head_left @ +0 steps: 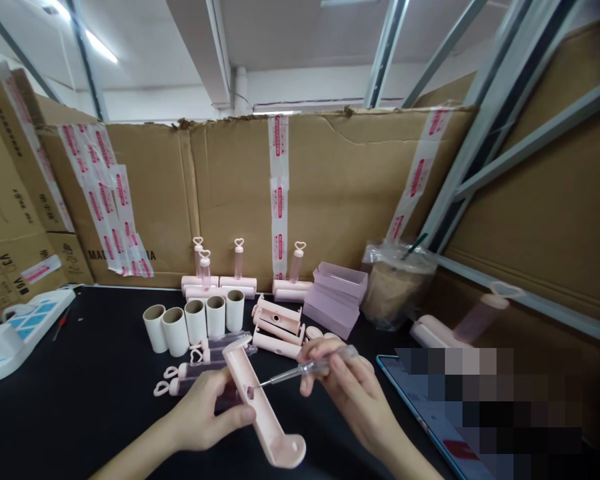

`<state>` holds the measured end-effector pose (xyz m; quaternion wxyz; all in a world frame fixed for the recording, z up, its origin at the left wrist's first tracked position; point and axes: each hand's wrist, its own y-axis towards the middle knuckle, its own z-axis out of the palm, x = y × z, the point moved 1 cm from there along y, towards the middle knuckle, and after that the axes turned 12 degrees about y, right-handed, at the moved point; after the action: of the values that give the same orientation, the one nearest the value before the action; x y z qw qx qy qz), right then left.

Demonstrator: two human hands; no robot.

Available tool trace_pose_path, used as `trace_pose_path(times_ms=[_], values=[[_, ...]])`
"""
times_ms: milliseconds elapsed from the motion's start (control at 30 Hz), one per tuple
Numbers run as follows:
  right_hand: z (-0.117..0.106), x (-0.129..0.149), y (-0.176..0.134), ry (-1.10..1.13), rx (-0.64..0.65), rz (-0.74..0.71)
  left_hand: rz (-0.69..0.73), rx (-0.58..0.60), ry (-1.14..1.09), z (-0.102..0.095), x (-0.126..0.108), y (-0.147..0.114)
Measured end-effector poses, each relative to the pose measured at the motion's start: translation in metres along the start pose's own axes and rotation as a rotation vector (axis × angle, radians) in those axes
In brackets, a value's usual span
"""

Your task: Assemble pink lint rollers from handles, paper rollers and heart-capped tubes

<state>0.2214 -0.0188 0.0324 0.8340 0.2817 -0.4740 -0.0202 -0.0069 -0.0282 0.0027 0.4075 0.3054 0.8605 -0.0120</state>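
Observation:
My left hand (213,410) is closed around a pale pink, trough-shaped plastic roller housing (266,417), tilted with its hollow side towards me. A dark translucent part shows behind the housing beside my left fingers; how it joins is hidden. In my right hand (353,387) is a screwdriver (307,368) with a clear handle, and its metal shaft points left. The screwdriver's tip is at the hole midway along the housing; I cannot tell whether it touches a screw. Translucent handles with heart-shaped ends (180,383) lie on the table beside my left hand.
Several white cardboard-core rolls (175,333) stand behind the handles. Pink housing parts (280,320) and a lilac box (336,300) lie farther back. Finished-looking pink rollers (295,273) stand against the cardboard wall. A bagged container (397,287), a tablet (420,407) and a power strip (40,327) flank the table.

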Motion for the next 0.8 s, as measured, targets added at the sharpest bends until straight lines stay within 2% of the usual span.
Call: trace_pose_path(times_ms=[200,367,567,733,800], values=[[-0.007,0.000,-0.001,-0.176,-0.005,-0.038,0.043,0.008,0.007,-0.002,-0.004,-0.002],[-0.002,0.002,-0.003,-0.141,-0.014,0.018,0.016,-0.013,0.014,-0.001,-0.003,-0.002],[-0.003,0.002,-0.003,-0.059,-0.070,-0.036,0.018,-0.101,-0.093,0.005,0.004,0.000],[-0.002,0.010,0.000,0.000,-0.141,-0.105,0.161,0.063,-0.263,0.000,-0.004,-0.005],[-0.001,0.012,0.000,-0.006,-0.159,-0.105,0.142,0.115,-0.343,-0.006,-0.012,-0.007]])
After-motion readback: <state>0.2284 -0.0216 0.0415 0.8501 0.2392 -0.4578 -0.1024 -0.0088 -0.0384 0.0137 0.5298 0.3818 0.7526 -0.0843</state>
